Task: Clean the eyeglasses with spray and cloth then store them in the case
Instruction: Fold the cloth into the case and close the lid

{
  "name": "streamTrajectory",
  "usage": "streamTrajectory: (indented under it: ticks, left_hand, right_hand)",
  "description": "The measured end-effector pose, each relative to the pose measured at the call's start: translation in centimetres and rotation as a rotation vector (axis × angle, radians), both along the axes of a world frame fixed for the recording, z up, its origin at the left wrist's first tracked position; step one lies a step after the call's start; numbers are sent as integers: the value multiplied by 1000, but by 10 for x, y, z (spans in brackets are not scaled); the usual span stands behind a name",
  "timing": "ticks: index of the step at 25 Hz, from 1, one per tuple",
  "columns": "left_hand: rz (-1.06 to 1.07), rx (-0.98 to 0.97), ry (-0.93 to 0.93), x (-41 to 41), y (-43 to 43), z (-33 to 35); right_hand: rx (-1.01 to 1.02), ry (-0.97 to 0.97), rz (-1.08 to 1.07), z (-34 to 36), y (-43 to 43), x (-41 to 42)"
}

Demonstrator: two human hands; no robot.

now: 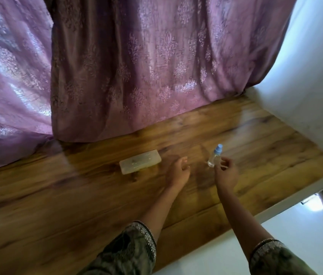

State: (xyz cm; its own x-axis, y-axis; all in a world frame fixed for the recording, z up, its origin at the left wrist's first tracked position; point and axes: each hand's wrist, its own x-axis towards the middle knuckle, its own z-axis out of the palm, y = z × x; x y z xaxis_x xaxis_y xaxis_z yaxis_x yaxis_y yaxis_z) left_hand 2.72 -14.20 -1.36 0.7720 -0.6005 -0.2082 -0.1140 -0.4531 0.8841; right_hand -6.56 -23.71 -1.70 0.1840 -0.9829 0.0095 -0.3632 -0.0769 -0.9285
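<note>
Both hands are seen stretched out over the wooden table (77,195), forearms bare below patterned sleeves (135,247). The left hand (177,172) is hovering near the centre, fingers curled loosely inward and holding nothing; whether it is touching the wood cannot be told through the blur. Just to its ten o'clock, a pale translucent case (139,161) is lying flat on the table, closed as far as can be judged, with faint shapes inside that cannot be made out. The eyeglasses themselves cannot be picked out clearly anywhere on the table.

Over at three o'clock from the left hand, the right hand (226,171) is raised with fingers narrowly pinched together, fingertips (222,162) just beside a small clear spray bottle (214,156) with a light blue cap. The bottle is tilted, cap leaning toward one o'clock; contact between fingers and bottle cannot be confirmed, so a grip cannot be called. No cloth can be distinguished.

At twelve o'clock, a purple patterned curtain (146,66) is draped down to the table's far edge. A white wall (305,86) is seen at two o'clock.
</note>
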Motion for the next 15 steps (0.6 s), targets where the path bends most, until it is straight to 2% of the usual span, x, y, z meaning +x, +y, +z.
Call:
streamTrajectory:
  ticks: [4,8,11,15]
  left_hand:
    - [-156,123,6,-17,-48,-9]
    - [-245,122,46,-29,-64,-11]
    - [-225,104,33,-33,-67,-15]
    - [-144,15,110,-35,-67,-15]
  right_hand:
    - [-56,122,161,-5,-29,0]
    - [-45,130,260,-7,-41,-3]
    - [-31,117,258,-6,-51,-3]
    - [-1,113,281,-7,-56,8]
